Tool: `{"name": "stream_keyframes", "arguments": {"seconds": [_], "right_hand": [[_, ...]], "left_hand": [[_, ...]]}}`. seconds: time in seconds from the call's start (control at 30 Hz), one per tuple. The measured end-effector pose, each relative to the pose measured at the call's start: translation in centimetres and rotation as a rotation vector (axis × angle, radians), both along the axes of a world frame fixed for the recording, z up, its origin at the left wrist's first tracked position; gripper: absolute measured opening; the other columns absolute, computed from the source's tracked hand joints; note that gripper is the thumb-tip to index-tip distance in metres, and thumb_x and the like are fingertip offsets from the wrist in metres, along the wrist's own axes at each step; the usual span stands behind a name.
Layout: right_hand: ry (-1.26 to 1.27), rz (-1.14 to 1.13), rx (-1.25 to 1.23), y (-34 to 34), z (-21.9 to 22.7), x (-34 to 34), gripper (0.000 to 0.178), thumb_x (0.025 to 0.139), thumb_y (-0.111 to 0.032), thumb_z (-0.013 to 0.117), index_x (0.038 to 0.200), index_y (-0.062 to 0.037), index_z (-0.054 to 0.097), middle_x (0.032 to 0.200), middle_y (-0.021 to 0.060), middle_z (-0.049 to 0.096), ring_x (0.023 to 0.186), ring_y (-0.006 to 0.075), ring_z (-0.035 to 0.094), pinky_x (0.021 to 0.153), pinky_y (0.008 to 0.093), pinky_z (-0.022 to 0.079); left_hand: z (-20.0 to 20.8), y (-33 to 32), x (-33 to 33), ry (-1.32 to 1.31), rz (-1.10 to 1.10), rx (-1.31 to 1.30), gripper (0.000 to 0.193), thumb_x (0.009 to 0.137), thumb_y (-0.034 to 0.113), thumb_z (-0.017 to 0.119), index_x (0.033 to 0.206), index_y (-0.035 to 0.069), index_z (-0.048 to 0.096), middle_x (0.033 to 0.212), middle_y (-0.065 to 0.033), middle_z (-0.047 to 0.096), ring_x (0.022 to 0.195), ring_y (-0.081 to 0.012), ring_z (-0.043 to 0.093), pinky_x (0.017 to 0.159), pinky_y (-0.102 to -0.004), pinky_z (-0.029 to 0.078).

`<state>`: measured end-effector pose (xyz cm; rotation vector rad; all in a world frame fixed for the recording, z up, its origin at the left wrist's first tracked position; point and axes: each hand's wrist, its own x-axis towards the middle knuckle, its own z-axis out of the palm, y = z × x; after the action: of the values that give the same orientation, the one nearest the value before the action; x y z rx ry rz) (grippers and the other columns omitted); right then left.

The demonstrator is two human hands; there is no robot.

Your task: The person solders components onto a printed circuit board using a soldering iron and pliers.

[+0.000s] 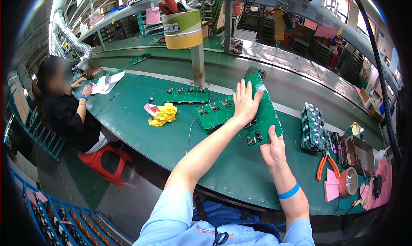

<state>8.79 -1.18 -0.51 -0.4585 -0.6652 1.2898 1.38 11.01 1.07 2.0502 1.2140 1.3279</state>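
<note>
A long green circuit board panel [269, 111], with black parts and a small digit display at its near end, is tilted above the bench in front of me. My right hand [273, 149] grips its near right edge, thumb on top and fingers underneath. Flat across the panel's left side lies my left hand [246, 103], its fingers stretched out. Just left of that hand, another panel of populated boards [213, 114] rests on the green bench, partly covered by my forearm. Farther back sits a similar panel [185, 96]. Beyond the held panel, a further board [255, 72] is partly hidden.
Crumpled yellow paper [165, 114] lies left on the bench [141, 130]. At right are stacked boards [313, 128], orange-handled pliers [327, 163], a tape roll [348, 181] and a box [358, 153]. A tool bucket [182, 31] hangs on a post. A co-worker [62, 104] sits at left.
</note>
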Motion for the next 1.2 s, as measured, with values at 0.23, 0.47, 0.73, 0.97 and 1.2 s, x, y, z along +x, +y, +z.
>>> {"name": "stream_keyframes", "arguments": {"seconds": [0.23, 0.47, 0.73, 0.97, 1.2], "right_hand": [[-0.006, -0.042, -0.006, 0.4, -0.2, 0.5, 0.035, 0.082, -0.017, 0.041, 0.115, -0.0101, 0.032, 0.112, 0.0046, 0.041, 0.103, 0.0172, 0.039, 0.086, 0.0338, 0.033], [-0.027, -0.066, -0.065, 0.6, -0.7, 1.6, 0.032, 0.081, -0.020, 0.043, 0.110, -0.0071, 0.038, 0.106, 0.0055, 0.045, 0.098, 0.0168, 0.043, 0.082, 0.0308, 0.037], [0.039, -0.028, 0.006, 1.0, -1.7, 1.8, 0.024, 0.081, -0.020, 0.043, 0.101, -0.0060, 0.043, 0.096, 0.0063, 0.049, 0.088, 0.0175, 0.049, 0.073, 0.0334, 0.043], [0.066, -0.103, -0.065, 0.7, -0.8, 3.2, 0.027, 0.080, -0.014, 0.045, 0.106, -0.0069, 0.040, 0.099, 0.0068, 0.048, 0.092, 0.0173, 0.047, 0.079, 0.0316, 0.039], [0.053, -0.144, -0.279, -3.3, -2.1, 9.9, 0.040, 0.081, -0.028, 0.041, 0.111, -0.0025, 0.037, 0.111, 0.0107, 0.043, 0.101, 0.0234, 0.043, 0.086, 0.0379, 0.033]], "left_hand": [[-1.2, -4.8, 0.5, 0.051, -0.085, 0.095, 0.073, 0.076, 0.053, 0.031, 0.120, -0.004, 0.022, 0.127, -0.0222, 0.013, 0.119, -0.0334, 0.007, 0.093, -0.0476, 0.005], [-3.9, -9.3, 0.9, 0.091, -0.224, 0.192, 0.066, 0.077, 0.047, 0.034, 0.122, -0.001, 0.020, 0.128, -0.0213, 0.011, 0.119, -0.0349, 0.007, 0.092, -0.0492, 0.006], [-4.5, -11.9, -0.1, 0.204, -0.352, 0.242, 0.073, 0.073, 0.047, 0.043, 0.121, -0.004, 0.020, 0.127, -0.0213, 0.012, 0.119, -0.0347, 0.008, 0.092, -0.0498, 0.007], [-3.4, -10.3, -1.1, 0.129, -0.383, 0.286, 0.054, 0.072, 0.027, 0.052, 0.114, -0.002, 0.034, 0.122, -0.0204, 0.026, 0.114, -0.0343, 0.023, 0.093, -0.0392, 0.020], [-1.5, -4.5, -0.3, -0.030, -0.426, 0.319, 0.010, 0.069, 0.009, 0.055, 0.077, 0.003, 0.055, 0.083, -0.0106, 0.056, 0.078, -0.0242, 0.053, 0.069, -0.0305, 0.042]]}}
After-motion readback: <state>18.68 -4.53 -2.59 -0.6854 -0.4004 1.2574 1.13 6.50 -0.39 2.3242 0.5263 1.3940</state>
